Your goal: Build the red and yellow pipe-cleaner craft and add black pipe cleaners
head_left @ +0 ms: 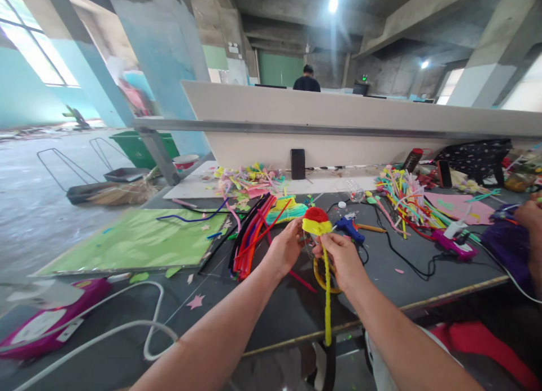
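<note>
Between my two hands is a small fuzzy piece [317,221], red on top and yellow below, made of pipe cleaners. My left hand [290,245] grips its left edge, the fingers partly hidden behind it. Below its lower right side, my right hand [339,258] pinches a yellow pipe cleaner [327,306], whose long end hangs down past the table edge. A yellow ring [319,275], perhaps a tape roll, lies behind my right hand. Just beyond my hands is a blue glue gun [350,228]. Loose red, orange, purple and black pipe cleaners [249,244] lie left of my left hand.
A green sheet [139,238] covers the table's left part. Magenta power strips [455,245] with cords lie at both sides. A phone [297,164] leans on the white partition [254,148]. Piles of pipe cleaner pieces [249,179] line the back. Another person's hand [531,216] shows at far right.
</note>
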The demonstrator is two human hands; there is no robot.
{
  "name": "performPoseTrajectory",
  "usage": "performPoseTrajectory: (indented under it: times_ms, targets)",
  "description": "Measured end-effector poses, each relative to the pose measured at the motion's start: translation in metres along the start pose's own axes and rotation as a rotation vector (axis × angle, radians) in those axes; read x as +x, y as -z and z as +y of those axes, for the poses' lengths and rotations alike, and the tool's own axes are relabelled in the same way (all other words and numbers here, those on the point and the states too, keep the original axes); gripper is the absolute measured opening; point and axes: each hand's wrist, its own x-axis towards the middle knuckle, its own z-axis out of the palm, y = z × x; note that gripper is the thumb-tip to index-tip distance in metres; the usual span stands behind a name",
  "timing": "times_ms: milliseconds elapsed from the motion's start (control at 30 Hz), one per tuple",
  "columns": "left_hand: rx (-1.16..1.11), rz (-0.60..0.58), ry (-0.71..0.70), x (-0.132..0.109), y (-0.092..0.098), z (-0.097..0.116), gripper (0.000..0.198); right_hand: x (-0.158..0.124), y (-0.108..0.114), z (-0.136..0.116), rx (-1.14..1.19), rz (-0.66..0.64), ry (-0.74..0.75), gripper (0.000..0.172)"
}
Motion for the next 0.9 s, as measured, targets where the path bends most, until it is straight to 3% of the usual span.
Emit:
performPoseTrajectory:
  times_ms: [67,167,333,500,633,700,800,900]
  targets:
    - [-0.008,-0.076,-0.025,-0.003,-0.004,0.001,0.039,0.002,0.006,-0.006,-0.279,0.144,0.150,0.022]
    - [0.033,-0.154,-0.034,-0.008,-0.009,0.000,0.046,0.003,0.014,-0.012,-0.782,0.249,0.382,0.025]
    - [0.160,-0.048,-0.060,-0.006,-0.006,-0.006,0.030,0.002,0.012,-0.002,-1.311,0.240,0.629,0.024]
    - [0.141,0.027,-0.076,0.000,0.004,-0.006,0.023,-0.012,0.007,-0.010,-1.356,0.173,0.720,0.022]
    - [0.126,0.008,-0.060,0.000,0.006,-0.003,0.023,-0.012,0.022,-0.040,-1.080,0.266,0.838,0.022]
    - [0.130,-0.036,-0.028,-0.001,0.005,-0.003,0.025,-0.003,0.034,-0.050,-0.869,0.219,0.684,0.028]
    - [0.144,-0.108,0.039,-0.004,0.001,-0.006,0.025,0.011,0.048,-0.055,-0.485,-0.056,0.253,0.035]
    - [0.163,-0.155,0.081,-0.006,-0.001,-0.008,0.024,0.014,0.053,-0.055,-0.280,-0.286,-0.011,0.039]
